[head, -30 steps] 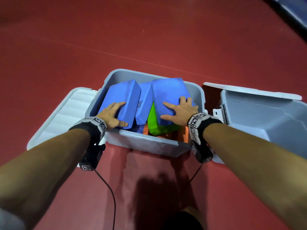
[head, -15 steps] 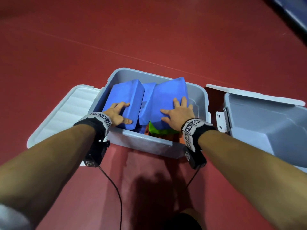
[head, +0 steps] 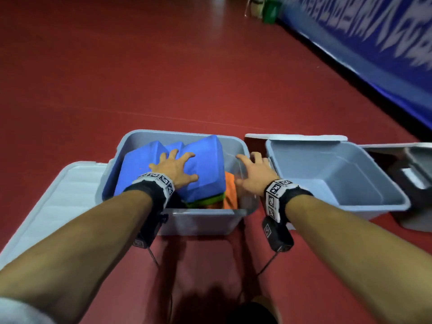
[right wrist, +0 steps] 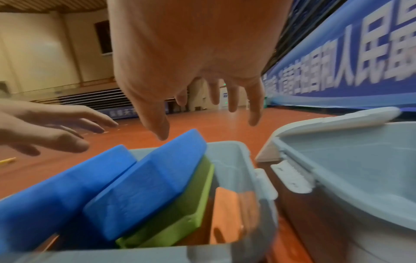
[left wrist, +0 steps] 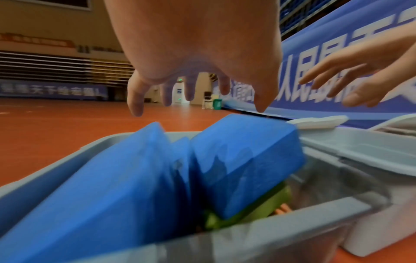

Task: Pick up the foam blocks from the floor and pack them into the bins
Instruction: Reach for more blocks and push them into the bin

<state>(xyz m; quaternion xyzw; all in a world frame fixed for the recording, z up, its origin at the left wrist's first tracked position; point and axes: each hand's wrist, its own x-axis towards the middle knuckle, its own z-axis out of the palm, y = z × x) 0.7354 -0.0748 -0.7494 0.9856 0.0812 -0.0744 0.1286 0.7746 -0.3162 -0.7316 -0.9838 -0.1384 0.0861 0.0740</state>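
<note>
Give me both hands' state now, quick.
Left hand: open, fingers spread above the blue foam blocks.
Right hand: open, holding nothing.

Foam blocks in left bin; second bin just right; lid left.

Our head camera looks steeply down at the filled bin. Our wrist cameras sit low and close above it, facing forward along the fingers.

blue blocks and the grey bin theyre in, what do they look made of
Blue blocks: likely foam, matte and finely grainy, with soft rounded edges and no shine. Grey bin: probably moulded plastic, smooth and slightly glossy; its right wall looks translucent, with the orange block faintly tinting it in the right wrist view.
</note>
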